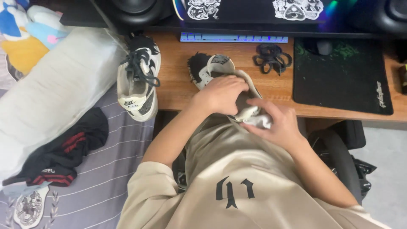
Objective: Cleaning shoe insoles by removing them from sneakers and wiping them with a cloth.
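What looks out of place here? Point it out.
The two sneakers don't match in state. The one under the left hand and right hand has no laces; a loose black lace bundle lies apart on the wooden desk. The other sneaker, fully laced, overhangs the desk's left edge.

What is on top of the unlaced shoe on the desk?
The left hand rests on the unlaced shoe, covering its middle. The right hand presses a white cloth at its near end. The part underneath is hidden.
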